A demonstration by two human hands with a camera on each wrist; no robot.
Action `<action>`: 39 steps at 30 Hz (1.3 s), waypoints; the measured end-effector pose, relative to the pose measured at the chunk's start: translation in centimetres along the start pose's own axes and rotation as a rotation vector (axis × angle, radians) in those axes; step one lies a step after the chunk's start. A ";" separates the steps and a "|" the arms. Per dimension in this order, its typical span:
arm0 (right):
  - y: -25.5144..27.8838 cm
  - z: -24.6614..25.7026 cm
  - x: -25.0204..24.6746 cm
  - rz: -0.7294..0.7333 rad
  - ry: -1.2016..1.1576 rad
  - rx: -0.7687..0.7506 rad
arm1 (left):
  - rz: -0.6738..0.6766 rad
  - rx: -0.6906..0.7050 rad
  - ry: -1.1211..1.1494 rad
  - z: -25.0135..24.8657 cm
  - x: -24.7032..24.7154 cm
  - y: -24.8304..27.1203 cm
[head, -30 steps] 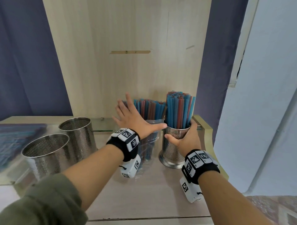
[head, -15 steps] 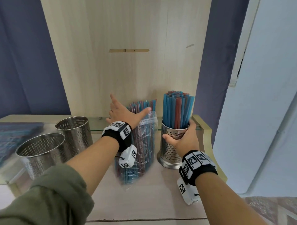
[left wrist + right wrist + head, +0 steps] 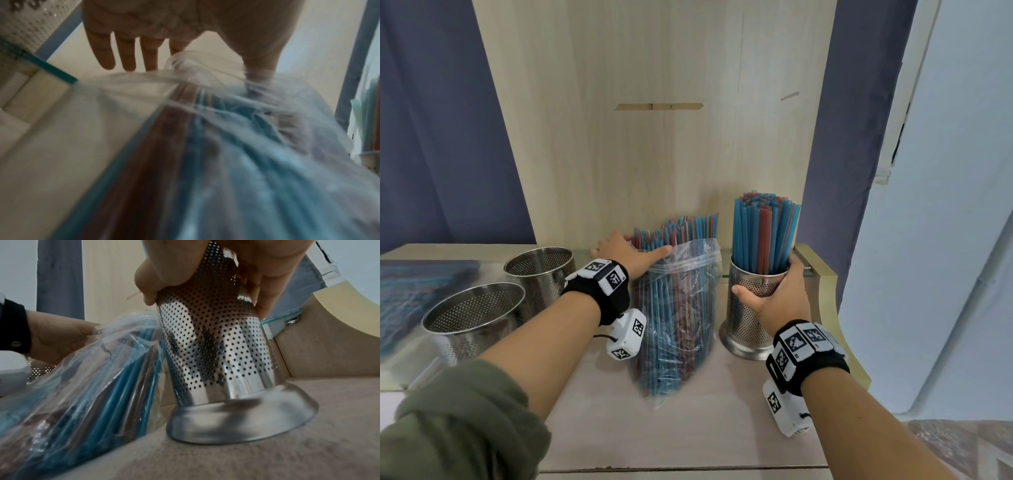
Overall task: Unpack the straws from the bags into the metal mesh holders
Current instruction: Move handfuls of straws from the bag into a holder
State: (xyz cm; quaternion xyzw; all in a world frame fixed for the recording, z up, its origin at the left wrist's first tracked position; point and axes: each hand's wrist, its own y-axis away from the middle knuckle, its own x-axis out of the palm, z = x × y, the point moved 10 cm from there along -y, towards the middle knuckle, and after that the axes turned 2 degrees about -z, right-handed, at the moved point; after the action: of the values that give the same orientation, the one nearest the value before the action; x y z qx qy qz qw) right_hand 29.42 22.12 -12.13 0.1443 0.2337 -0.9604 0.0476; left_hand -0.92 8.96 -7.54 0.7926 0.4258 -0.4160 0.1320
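A clear plastic bag of blue and red straws leans tilted on the wooden counter, straw tips poking out of its open top. My left hand rests on that top, fingers straight and thumb pressed into the bag's rim. Just right of it stands a metal mesh holder packed with upright blue and red straws. My right hand grips the holder's upper wall, thumb on the left side, fingers around the right. The bag touches the holder's left side.
Two empty mesh holders stand at the left on a glass-topped surface. A blurred blue patch lies further left. A wooden back panel rises behind everything. A raised wooden edge borders the counter right of the filled holder.
The bag has tipped from upright behind my left hand to leaning forward and lower, with the hand following its top down. The right hand stays on the filled holder.
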 end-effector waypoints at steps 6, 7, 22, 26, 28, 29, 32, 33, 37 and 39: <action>0.0 -0.1 -0.1 -0.003 0.003 0.008 | 0.081 0.006 -0.276 -0.2 0.3 0.7; 0.0 0.0 -0.1 -0.006 0.006 0.005 | 0.107 0.022 -0.267 -0.3 0.7 0.6; 0.1 0.5 -0.3 -0.007 0.002 0.004 | 0.232 -0.029 0.147 -1.0 1.7 -1.1; 0.2 0.5 -0.3 -0.005 0.002 0.005 | 0.286 0.064 0.107 -3.5 0.7 -1.3; 0.2 0.5 -0.4 -0.007 0.001 0.003 | 0.263 0.106 0.116 -4.6 -0.3 -1.3; 0.2 0.6 -0.4 -0.009 0.000 0.002 | 0.243 0.110 0.115 -4.9 -0.7 -1.6; 0.2 0.7 -0.3 -0.009 -0.001 -0.001 | 0.117 0.161 0.177 -6.0 -2.5 -1.7; 0.2 0.6 -0.3 -0.007 -0.002 0.001 | 0.079 0.170 0.238 -6.2 -2.8 -2.1; 0.1 0.4 -0.3 -0.003 0.006 0.004 | 0.110 0.209 0.639 -7.4 -2.6 -2.5; 0.1 0.3 -0.1 0.002 0.007 0.003 | 0.058 0.219 0.719 -7.9 -3.5 -2.7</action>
State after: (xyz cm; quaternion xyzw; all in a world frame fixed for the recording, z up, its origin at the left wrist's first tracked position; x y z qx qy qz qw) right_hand 29.46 21.92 -11.88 0.1479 0.2321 -0.9602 0.0477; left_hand 0.26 13.10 0.49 0.9092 0.3753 -0.1502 -0.0997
